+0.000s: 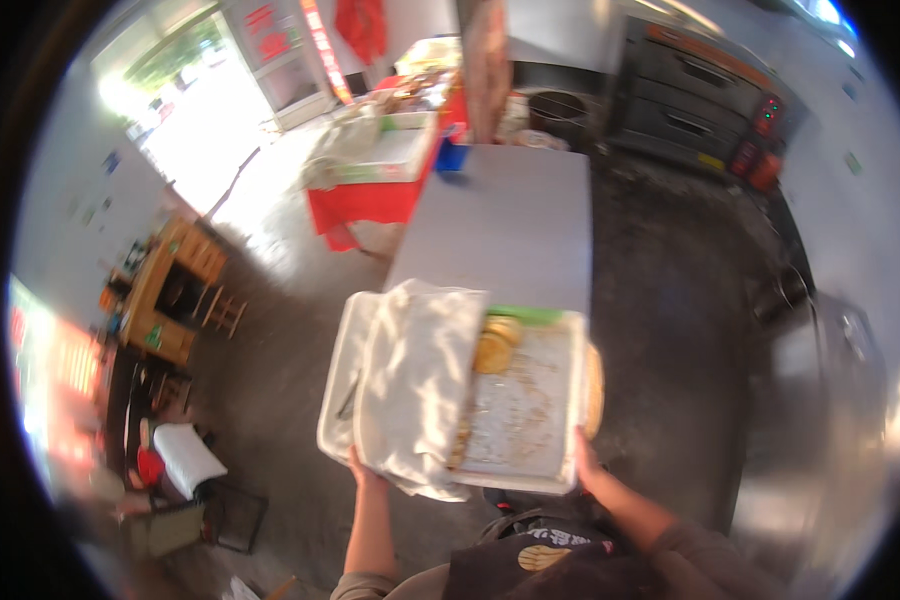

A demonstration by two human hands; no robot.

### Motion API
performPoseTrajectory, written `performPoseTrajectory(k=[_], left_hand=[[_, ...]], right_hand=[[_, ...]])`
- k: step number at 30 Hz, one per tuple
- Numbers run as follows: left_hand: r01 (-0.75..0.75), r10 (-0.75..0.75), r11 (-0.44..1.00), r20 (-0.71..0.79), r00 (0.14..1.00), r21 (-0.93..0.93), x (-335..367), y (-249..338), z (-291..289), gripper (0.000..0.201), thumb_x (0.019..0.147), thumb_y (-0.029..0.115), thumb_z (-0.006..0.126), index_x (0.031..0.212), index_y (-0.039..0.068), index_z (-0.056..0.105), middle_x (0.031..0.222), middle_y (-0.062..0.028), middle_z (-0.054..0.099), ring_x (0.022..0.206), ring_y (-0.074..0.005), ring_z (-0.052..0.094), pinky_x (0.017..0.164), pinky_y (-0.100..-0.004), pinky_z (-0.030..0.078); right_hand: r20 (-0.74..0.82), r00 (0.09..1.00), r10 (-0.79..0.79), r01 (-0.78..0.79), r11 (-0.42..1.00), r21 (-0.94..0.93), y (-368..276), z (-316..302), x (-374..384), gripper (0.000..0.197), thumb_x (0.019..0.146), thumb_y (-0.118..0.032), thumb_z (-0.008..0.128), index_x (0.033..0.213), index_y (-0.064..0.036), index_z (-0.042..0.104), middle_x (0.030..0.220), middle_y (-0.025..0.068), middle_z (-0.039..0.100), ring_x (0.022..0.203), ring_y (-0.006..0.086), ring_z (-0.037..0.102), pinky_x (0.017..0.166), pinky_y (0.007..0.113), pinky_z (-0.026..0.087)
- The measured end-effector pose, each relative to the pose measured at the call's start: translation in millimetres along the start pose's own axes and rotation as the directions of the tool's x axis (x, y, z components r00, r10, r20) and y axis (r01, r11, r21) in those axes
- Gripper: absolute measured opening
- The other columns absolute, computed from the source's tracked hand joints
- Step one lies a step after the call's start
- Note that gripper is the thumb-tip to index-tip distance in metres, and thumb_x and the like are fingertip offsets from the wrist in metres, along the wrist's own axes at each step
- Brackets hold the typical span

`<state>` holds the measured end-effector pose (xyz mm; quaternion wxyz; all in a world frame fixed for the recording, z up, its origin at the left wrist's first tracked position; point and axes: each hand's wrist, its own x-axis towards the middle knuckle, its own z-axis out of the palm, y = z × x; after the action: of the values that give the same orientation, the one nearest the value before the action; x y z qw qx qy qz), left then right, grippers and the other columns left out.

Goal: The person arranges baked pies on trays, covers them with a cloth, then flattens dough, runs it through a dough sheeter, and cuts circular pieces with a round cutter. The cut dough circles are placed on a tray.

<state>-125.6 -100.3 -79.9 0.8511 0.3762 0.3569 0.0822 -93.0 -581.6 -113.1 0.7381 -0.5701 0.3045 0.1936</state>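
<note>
In front of me I carry a wide white tray (578, 400), one hand at each side of its near part. My left hand (366, 472) grips the near left edge, its fingers partly hidden under the tray and cloth. My right hand (588, 464) is closed on the right edge near the corner. A cream cloth (415, 380) covers the left and middle of the tray and hangs over the near rim. Several round golden flatbreads (495, 345) show beside the cloth at the far side. Crumbs or stains mark the tray's bare bottom. Behind the right rim, a round tan thing (595, 388) is mostly hidden.
A long grey table (515, 215) extends ahead, with a blue container (451, 156) at its far left. Another white tray (410, 150) rests on a red-covered table (365, 205). A deck oven (690, 95) stands far right, a wooden desk (175, 295) left, and a metal cabinet (810, 400) right.
</note>
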Motion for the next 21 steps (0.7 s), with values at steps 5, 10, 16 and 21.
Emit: performPoseTrajectory(k=[5,10,16,21], left_hand=[[-0.216,0.213,0.910,0.049,0.976,0.353,-6.0,-3.7,64.9,0.064,0.104,0.056,0.043,0.147,0.010,0.056,0.145,-0.0117,0.061,0.130,-0.0338,0.058,0.107,-0.0539,0.051],[-0.281,0.304,0.801,0.045,0.952,0.529,-8.3,-119.0,271.4,0.052,0.102,0.050,0.046,0.135,0.011,0.057,0.133,-0.0108,0.061,0.118,-0.0321,0.058,0.097,-0.0520,0.051],[-0.250,0.124,0.703,0.231,0.965,0.666,-46.0,-304.8,508.0,0.039,0.100,0.043,0.049,0.120,0.011,0.057,0.118,-0.0098,0.061,0.104,-0.0300,0.057,0.086,-0.0496,0.050],[-0.277,-0.085,0.616,0.412,0.907,0.737,-70.1,-443.1,675.1,0.029,0.097,0.037,0.052,0.108,0.011,0.058,0.105,-0.0089,0.061,0.091,-0.0283,0.057,0.077,-0.0477,0.049]], right_hand=[[0.317,0.901,-0.294,0.427,0.727,-0.538,16.0,-14.9,22.6,0.042,0.107,-0.039,0.053,0.121,-0.0037,0.070,0.112,0.0203,0.070,0.112,0.0323,0.065,0.098,0.045,0.050],[0.372,0.917,-0.146,0.337,0.783,-0.523,-33.6,-72.6,34.5,0.113,0.100,-0.075,0.052,0.170,0.0033,0.011,0.169,0.0328,0.031,0.160,0.0372,0.032,0.130,0.043,0.028],[0.245,0.914,-0.324,0.399,0.828,-0.395,-130.1,-404.6,60.2,0.095,0.102,-0.068,0.052,0.157,0.0092,0.043,0.162,0.0287,0.048,0.151,0.0356,0.048,0.125,0.041,0.037],[-0.712,0.687,-0.145,-0.202,0.903,-0.379,-145.1,-733.6,20.6,0.044,0.096,-0.043,0.060,0.105,-0.0054,0.080,0.104,0.0151,0.080,0.102,0.0386,0.075,0.093,0.048,0.058]])
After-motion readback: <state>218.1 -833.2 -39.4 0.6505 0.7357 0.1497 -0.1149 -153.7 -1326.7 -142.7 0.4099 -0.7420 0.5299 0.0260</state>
